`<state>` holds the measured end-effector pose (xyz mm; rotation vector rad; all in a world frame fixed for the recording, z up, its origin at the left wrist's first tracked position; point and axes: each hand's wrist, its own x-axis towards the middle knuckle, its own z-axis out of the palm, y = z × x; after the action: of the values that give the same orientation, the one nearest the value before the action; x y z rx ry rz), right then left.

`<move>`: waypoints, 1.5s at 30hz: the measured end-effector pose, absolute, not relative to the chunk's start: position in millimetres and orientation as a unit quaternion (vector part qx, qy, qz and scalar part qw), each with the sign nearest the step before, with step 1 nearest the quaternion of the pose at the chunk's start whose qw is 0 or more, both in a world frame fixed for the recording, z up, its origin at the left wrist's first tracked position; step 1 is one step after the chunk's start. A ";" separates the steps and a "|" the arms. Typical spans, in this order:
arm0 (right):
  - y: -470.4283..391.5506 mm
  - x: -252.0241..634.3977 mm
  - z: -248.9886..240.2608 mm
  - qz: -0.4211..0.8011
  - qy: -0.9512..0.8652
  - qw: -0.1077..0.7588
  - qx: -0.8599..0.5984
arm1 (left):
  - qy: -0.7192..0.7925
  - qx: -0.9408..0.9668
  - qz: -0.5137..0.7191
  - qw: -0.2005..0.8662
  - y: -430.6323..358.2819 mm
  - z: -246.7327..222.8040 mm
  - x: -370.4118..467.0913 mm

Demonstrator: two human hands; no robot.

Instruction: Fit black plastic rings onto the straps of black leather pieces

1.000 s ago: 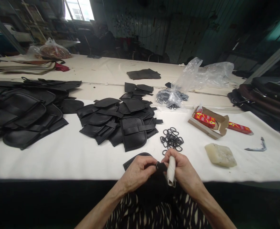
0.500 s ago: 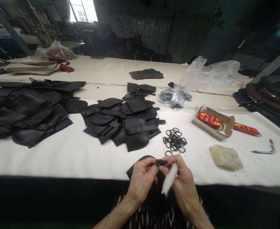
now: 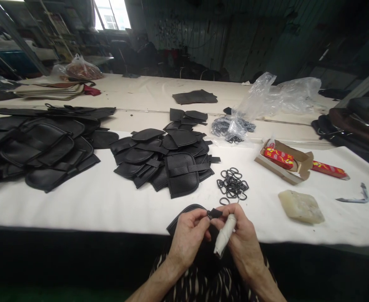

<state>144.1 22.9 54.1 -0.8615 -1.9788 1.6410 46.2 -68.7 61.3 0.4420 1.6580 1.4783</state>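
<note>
My left hand [image 3: 187, 237] pinches a black leather strap [image 3: 215, 213] and what looks like a small black ring at its base. The strap's free end is between the thumb and finger of my right hand [image 3: 241, 235]. An awl with a white wrapped handle [image 3: 224, 237] also rests in my right hand, its thin metal shaft pointing up and away. Behind my left hand, at the table's edge, lies part of a black leather pouch [image 3: 184, 214]; my hands hide the rest. Black D-rings [image 3: 233, 184] lie in a loose heap just beyond my right hand.
Black leather pouches [image 3: 181, 174] are piled ahead, with a larger pile [image 3: 42, 147] on the left. To the right are an open cardboard box [image 3: 293, 174] with red packets, a yellowish block [image 3: 300, 206] and a bent metal tool [image 3: 357, 198]. A plastic bag [image 3: 280, 96] lies behind.
The view has turned slightly left. More of the strap's end shows between my hands, which hold nearly the same place and grip.
</note>
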 end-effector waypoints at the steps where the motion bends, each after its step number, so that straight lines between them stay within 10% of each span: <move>1: 22.6 143.6 53.9 0.587 -0.712 0.217 -0.318 | 0.659 0.179 0.594 0.425 -69.3 61.1 46.9; 16: 27.8 148.2 65.2 0.465 -0.802 0.281 -0.247 | 0.690 0.157 0.637 0.306 -87.0 71.5 52.7; 23: 20.7 149.9 91.2 0.342 -0.880 0.329 -0.032 | 0.430 -0.040 0.598 0.675 -99.8 67.7 44.8; 31: -10.3 152.7 77.2 0.148 -0.909 0.371 0.119 | 0.448 -0.114 0.654 0.599 -92.9 72.7 48.3; 45: -2.9 170.6 55.9 0.426 -0.843 0.309 -0.113 | 0.513 -0.070 0.698 0.494 -81.1 57.7 66.4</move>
<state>170.6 -2.9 55.9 -0.2985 -2.2269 1.1248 66.4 -81.1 57.7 -0.1709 1.2447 1.6927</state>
